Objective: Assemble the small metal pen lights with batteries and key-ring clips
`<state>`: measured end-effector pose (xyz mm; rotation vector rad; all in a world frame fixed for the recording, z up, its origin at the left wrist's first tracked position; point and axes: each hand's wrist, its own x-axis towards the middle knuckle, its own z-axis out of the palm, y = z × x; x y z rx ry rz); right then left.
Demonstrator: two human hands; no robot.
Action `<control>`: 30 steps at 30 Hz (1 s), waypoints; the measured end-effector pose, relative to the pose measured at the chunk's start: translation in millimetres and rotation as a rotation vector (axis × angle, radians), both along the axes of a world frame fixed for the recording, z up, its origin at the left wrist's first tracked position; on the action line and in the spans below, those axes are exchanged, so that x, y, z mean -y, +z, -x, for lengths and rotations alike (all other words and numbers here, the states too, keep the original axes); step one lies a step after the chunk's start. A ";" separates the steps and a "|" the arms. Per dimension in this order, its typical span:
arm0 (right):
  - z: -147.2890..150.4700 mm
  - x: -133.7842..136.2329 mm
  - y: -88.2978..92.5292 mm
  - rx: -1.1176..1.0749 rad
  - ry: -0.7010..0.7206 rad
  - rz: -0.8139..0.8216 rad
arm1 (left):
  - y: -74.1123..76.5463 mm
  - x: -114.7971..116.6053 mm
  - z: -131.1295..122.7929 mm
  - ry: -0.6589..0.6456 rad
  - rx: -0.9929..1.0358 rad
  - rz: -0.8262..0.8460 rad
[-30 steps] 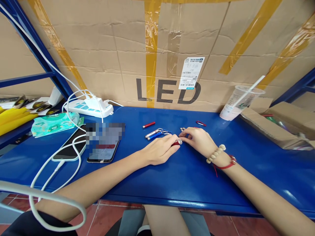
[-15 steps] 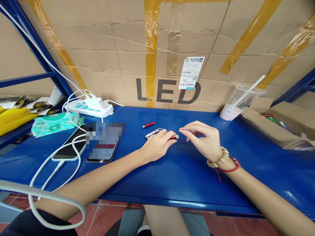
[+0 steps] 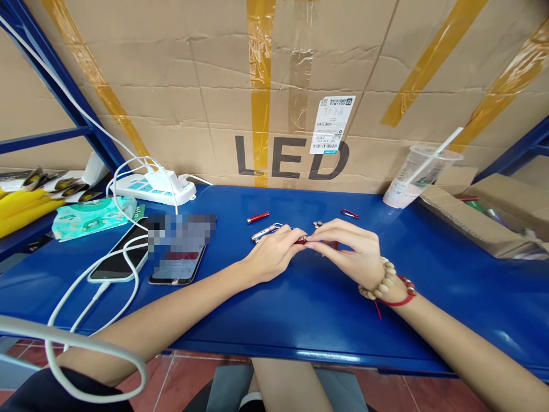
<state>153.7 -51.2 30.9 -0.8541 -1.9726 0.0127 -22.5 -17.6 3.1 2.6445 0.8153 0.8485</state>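
Note:
My left hand (image 3: 277, 254) is closed around a small red metal tube (image 3: 301, 240), its open end pointing right. The fingertips of my right hand (image 3: 354, 249) are pinched together at that end and touch it; whatever sits between them is hidden. Behind my left fingers lies a slim silver tube (image 3: 262, 234) with a blue strap, partly covered. A second red tube (image 3: 258, 217) rests farther back. Several small round discs like button cells (image 3: 317, 224) lie just beyond my right fingertips, and a red carabiner clip (image 3: 349, 214) is behind that hand.
Two phones (image 3: 182, 266) with white cables lie at left, near a tissue pack (image 3: 94, 216) and a white power strip (image 3: 156, 189). A plastic cup with a straw (image 3: 405, 186) and an open cardboard box (image 3: 484, 229) stand at right. A large carton (image 3: 206, 103) backs the blue table (image 3: 274, 320).
My right hand has moved slightly left, bringing its pinched fingertips from a small gap to contact with the red tube's end. The discs and the clip behind it have come into view.

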 end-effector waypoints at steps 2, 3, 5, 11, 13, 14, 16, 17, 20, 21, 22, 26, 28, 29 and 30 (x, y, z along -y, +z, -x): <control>0.3 0.9 1.0 0.021 -0.005 0.004 | 0.0 -0.2 -0.1 -0.001 0.002 0.002; 0.2 1.2 1.2 0.024 -0.012 0.005 | 0.2 -0.2 -0.3 0.000 0.004 0.002; -0.7 1.5 1.4 0.003 -0.053 0.006 | 0.8 0.0 -0.8 0.004 0.011 0.003; -11.5 -8.0 5.3 -0.117 -0.412 -0.021 | 2.5 1.5 -1.7 0.005 0.049 0.055; -17.7 -13.7 7.5 -0.077 -0.524 -0.018 | 2.5 2.0 -1.5 0.015 0.055 0.079; -21.2 -16.5 8.5 -0.041 -0.567 -0.006 | 2.4 2.1 -1.4 0.020 0.055 0.085; -28.6 -21.8 9.6 0.044 -0.630 0.036 | 2.1 2.1 -1.3 0.026 0.053 0.074; -32.4 -24.2 9.7 0.089 -0.653 0.062 | 2.0 2.1 -1.3 0.025 0.051 0.061; -42.4 -30.2 8.1 0.218 -0.687 0.153 | 1.4 1.6 -1.2 0.016 0.037 0.019; -44.7 -31.8 7.0 0.252 -0.692 0.188 | 1.1 1.4 -1.2 0.012 0.031 0.009; -46.4 -33.1 5.5 0.282 -0.689 0.226 | 0.9 1.4 -1.2 0.008 0.026 0.000; -47.3 -36.3 -2.0 0.365 -0.662 0.385 | -0.2 2.2 -1.5 -0.001 0.013 -0.043; -46.6 -37.3 -5.4 0.397 -0.650 0.430 | -0.6 3.3 -1.9 -0.002 0.005 -0.068; -46.5 -37.8 -6.7 0.414 -0.643 0.444 | -0.8 3.9 -2.1 -0.004 0.000 -0.080; -46.4 -38.3 -7.6 0.433 -0.635 0.455 | -0.8 4.6 -2.3 -0.007 -0.006 -0.091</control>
